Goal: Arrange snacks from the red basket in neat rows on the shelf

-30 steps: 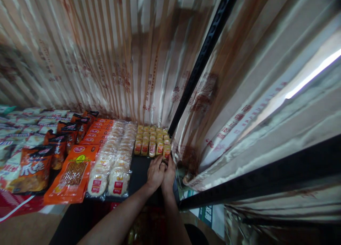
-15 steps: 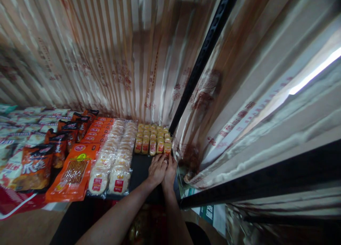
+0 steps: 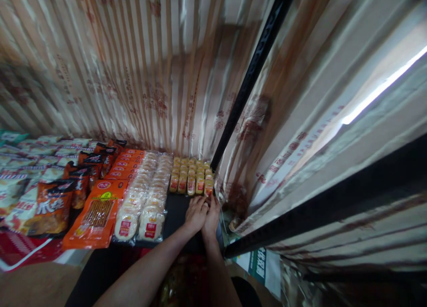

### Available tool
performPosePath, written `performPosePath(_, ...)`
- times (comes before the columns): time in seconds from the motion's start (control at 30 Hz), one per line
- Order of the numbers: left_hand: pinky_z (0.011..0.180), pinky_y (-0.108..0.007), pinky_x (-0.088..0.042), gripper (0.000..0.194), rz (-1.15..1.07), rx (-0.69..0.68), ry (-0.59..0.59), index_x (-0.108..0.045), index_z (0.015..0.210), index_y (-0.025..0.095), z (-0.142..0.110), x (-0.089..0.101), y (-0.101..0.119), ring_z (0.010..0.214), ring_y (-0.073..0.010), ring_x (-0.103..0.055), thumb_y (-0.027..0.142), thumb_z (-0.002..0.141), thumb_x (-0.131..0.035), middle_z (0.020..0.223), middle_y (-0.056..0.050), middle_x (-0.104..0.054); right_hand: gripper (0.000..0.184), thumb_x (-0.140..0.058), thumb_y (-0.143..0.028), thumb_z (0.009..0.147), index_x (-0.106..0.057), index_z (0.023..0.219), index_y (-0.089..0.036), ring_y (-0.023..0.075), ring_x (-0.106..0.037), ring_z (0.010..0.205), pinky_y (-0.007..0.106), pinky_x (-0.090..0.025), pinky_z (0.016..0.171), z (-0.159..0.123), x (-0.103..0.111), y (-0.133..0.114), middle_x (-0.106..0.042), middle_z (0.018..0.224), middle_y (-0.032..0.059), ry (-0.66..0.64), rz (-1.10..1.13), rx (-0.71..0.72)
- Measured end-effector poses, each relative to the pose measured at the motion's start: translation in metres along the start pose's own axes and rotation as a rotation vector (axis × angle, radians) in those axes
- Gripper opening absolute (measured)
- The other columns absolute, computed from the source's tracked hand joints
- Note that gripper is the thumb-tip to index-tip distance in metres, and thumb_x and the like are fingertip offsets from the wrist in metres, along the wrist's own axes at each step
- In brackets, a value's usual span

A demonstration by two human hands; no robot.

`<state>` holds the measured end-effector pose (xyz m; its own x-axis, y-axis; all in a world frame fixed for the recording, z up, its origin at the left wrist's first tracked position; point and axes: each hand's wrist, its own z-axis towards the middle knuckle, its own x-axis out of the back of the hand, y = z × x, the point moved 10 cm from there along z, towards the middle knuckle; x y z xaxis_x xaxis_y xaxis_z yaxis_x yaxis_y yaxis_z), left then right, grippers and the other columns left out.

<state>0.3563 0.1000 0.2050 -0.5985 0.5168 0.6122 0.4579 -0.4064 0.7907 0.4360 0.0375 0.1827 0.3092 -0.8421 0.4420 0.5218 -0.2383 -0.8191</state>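
At the right end of a black shelf (image 3: 175, 213), my two hands are close together. Fingertips of my right hand (image 3: 211, 218) are closed at the lower edge of a small yellow snack packet (image 3: 208, 188) with a red label, the front one at the right end. Beside it, my left hand (image 3: 196, 214) has its fingers stretched forward, close to the same packet. Rows of matching yellow packets (image 3: 191, 169) stand behind and to the left. Two columns of clear-wrapped round white crackers (image 3: 150, 224) lie left of my hands.
Orange snack-stick bags (image 3: 96, 213), orange-and-black bags (image 3: 55, 204) and white bags (image 3: 16, 191) fill the shelf leftward. A black slotted upright (image 3: 247, 84) rises at the back corner, and a black rail (image 3: 316, 204) runs along the right. Printed plastic sheeting (image 3: 150, 75) hangs behind.
The view has shifted slightly. The front right yellow packet sits a little closer to its neighbour, and my hands have drawn back slightly from it.
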Motion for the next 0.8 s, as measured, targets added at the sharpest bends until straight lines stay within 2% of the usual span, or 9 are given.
performPosePath(0.27, 0.1, -0.029, -0.038, 0.037, 0.023, 0.003, 0.089, -0.064, 0.109, 0.016, -0.028, 0.009, 0.0, 0.105, -0.0175, -0.053, 0.021, 0.086, -0.035, 0.112, -0.007, -0.064, 0.048, -0.035, -0.026, 0.081, -0.052, 0.125, -0.016, 0.0204, -0.057, 0.103, 0.038, -0.046, 0.092, -0.023, 0.008, 0.0, -0.042, 0.133, 0.0154, -0.034, 0.069, -0.029)
performPosePath(0.43, 0.097, -0.027, -0.039, 0.033, 0.029, 0.015, 0.069, -0.066, 0.101, 0.017, -0.052, 0.008, 0.003, 0.101, -0.0162, -0.055, 0.019, 0.086, -0.037, 0.105, -0.005, -0.066, 0.045, -0.035, -0.026, 0.079, -0.059, 0.114, -0.011, 0.024, -0.051, 0.112, 0.04, -0.042, 0.096, -0.044, 0.019, 0.001, -0.05, 0.124, 0.0171, -0.022, 0.003, -0.011)
performPosePath(0.6, 0.096, -0.028, -0.04, 0.034, 0.037, 0.012, 0.051, -0.066, 0.101, 0.017, -0.076, 0.006, 0.003, 0.099, -0.0168, -0.055, 0.019, 0.087, -0.035, 0.104, -0.005, -0.067, 0.043, -0.036, -0.028, 0.078, -0.061, 0.11, -0.013, 0.0222, -0.053, 0.108, 0.037, -0.042, 0.095, -0.066, 0.027, -0.001, -0.054, 0.119, 0.0145, -0.036, 0.039, -0.023)
performPosePath(0.8, 0.092, -0.032, -0.043, 0.034, 0.091, -0.032, 0.092, -0.066, 0.098, 0.017, -0.107, 0.004, -0.006, 0.093, -0.0176, -0.056, 0.018, 0.087, -0.034, 0.099, -0.006, -0.066, 0.04, -0.038, -0.029, 0.078, -0.062, 0.106, -0.014, 0.0209, -0.054, 0.103, 0.036, -0.042, 0.094, -0.096, 0.033, -0.012, -0.059, 0.11, 0.0116, -0.073, 0.085, -0.005)
